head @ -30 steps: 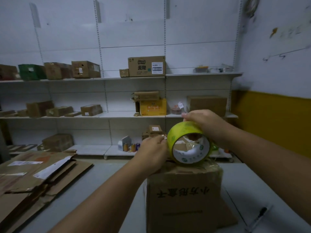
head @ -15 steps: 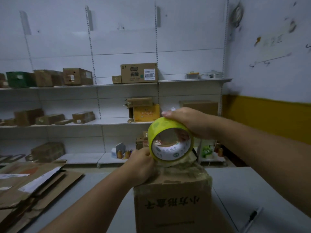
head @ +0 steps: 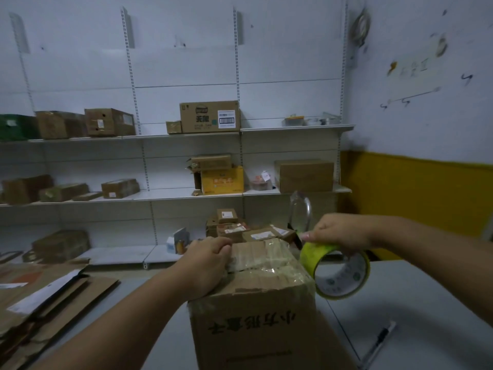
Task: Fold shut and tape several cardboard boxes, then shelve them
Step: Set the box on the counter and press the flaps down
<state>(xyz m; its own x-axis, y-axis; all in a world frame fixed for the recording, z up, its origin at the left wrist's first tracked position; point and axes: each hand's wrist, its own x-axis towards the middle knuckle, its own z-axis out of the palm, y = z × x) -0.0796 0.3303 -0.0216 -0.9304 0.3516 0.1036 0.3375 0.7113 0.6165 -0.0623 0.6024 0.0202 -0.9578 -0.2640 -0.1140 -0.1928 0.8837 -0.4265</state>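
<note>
A pale grey counter (head: 416, 303) stands in a dim room with white walls and a yellow band (head: 416, 193) low on the right wall. Flattened cardboard (head: 61, 292) is heaped on its left side and a pen (head: 380, 341) lies at its right. Behind it, white shelving (head: 170, 194) carries scattered parcels (head: 209, 117).

The cardboard box (head: 256, 332) stands upright on the counter in front of the person. It is brown and creased, with dark printed characters on its near face and glossy tape wrinkled across its closed top. The left hand (head: 205, 265) lies on the top's left part, its grip clenched over the taped far edge. The right hand (head: 340, 231) has its grip closed on a yellow-green tape roll (head: 342, 275), just beside the box's upper right corner
</note>
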